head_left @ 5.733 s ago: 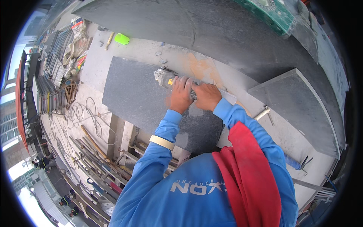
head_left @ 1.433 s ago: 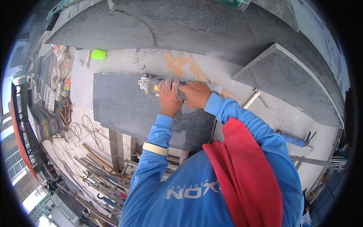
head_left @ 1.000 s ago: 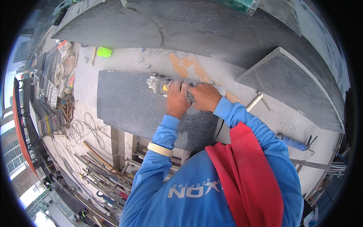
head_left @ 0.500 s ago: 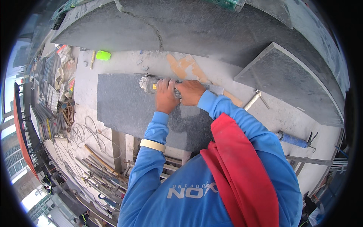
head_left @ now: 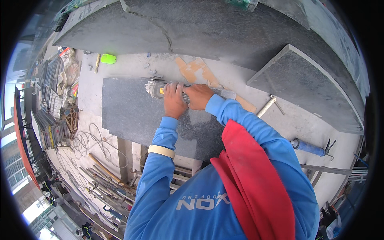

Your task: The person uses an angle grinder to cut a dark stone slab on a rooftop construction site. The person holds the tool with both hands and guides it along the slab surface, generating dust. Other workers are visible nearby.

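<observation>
On the speckled dark grey stone slab (head_left: 136, 114), flat and rectangular with a matte grain, lies an angle grinder (head_left: 160, 88) near the slab's far edge. Both hands clasp it (fingers curled tight round the body): the left hand (head_left: 174, 101) over the middle, the right hand (head_left: 199, 96) just behind on the rear grip. A bright green block (head_left: 108, 59) sits well apart on the pale dusty floor (head_left: 132, 66).

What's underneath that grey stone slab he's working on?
Wooden supports show below the slab's near edge. What carries its middle and right end is hidden by the stone and the blue sleeve.
</observation>
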The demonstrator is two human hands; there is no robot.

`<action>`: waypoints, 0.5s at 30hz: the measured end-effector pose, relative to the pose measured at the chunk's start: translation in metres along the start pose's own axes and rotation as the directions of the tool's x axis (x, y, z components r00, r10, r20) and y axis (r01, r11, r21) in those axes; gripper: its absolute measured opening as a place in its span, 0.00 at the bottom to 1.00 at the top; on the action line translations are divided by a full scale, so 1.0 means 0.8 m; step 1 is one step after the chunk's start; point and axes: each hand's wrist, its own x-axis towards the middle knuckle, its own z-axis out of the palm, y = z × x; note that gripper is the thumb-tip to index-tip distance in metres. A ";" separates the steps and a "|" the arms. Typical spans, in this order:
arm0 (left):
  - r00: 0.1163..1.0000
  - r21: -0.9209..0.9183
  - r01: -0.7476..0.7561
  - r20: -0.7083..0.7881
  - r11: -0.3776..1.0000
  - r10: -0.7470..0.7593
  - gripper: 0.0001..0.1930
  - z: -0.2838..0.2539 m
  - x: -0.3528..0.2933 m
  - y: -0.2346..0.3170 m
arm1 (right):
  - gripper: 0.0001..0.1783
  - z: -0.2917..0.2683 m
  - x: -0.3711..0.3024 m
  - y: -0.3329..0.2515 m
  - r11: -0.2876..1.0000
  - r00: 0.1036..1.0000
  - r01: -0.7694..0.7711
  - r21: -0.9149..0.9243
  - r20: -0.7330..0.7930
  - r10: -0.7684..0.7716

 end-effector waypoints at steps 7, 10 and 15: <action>1.000 -0.014 -0.010 0.018 1.000 0.010 0.32 0.005 -0.005 0.048 | 0.20 -0.022 -0.050 0.011 0.998 0.998 -0.045 -0.037 0.043 0.046; 1.000 -0.008 -0.008 0.002 1.000 0.008 0.35 0.011 -0.006 0.066 | 0.21 -0.026 -0.067 0.017 0.996 0.998 -0.064 -0.058 -0.004 0.064; 1.000 -0.011 0.011 0.000 1.000 -0.011 0.35 0.014 -0.007 0.041 | 0.22 -0.009 -0.039 0.018 0.999 0.999 -0.027 -0.043 0.019 0.028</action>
